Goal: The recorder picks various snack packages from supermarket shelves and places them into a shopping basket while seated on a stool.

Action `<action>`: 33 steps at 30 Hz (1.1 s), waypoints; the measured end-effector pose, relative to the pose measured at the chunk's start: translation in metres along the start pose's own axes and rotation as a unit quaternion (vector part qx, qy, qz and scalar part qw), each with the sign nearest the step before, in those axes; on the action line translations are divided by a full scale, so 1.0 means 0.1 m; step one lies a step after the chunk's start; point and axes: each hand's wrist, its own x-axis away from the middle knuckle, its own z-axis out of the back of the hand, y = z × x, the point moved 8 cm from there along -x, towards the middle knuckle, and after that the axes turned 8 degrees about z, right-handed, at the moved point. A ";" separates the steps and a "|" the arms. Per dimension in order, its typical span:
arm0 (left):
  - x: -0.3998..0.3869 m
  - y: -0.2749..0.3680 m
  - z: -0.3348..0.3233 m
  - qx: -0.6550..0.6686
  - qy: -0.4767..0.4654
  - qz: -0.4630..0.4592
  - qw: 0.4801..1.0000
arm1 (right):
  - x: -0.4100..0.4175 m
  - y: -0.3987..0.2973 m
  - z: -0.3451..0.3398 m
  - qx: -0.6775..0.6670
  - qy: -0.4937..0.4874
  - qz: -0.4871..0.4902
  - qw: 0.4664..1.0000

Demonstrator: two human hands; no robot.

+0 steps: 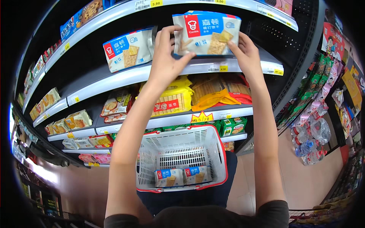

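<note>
A blue, white and red Garden cracker packet [208, 35] is between my hands, over the middle shelf. My left hand [168, 54] grips its left end, with the thumb along the lower edge. On its right end lies the thumb of my right hand [246, 52], the fingers partly hidden behind. The blue edge of what looks like another packet shows behind its top. A similar cracker packet [129, 50] stands on the shelf left of my left hand. Below my forearms, a white plastic shopping basket [182, 135] with a red rim contains two more cracker packets [168, 178] [197, 174].
The metal shelf edge [114, 84] carries price tags. Lower down are a yellow biscuit pack [171, 99], orange-wrapped packs [216, 99] and green packs [233, 125]. A dark perforated side panel [285, 42] bounds the shelves at right. Plastic bottles [308, 145] stand on the floor beyond.
</note>
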 end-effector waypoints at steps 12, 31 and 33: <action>-0.39 -0.73 -0.43 -0.168 -0.042 0.101 0.980 | -0.31 0.79 0.09 0.211 -0.021 -0.043 0.976; 1.13 -0.16 0.12 -0.181 0.086 -0.120 0.972 | 1.14 -0.33 -0.28 0.249 0.155 0.180 0.939; 1.66 -0.38 0.16 -0.172 0.080 -0.092 0.978 | 1.62 -0.32 -0.50 0.255 0.129 0.175 0.942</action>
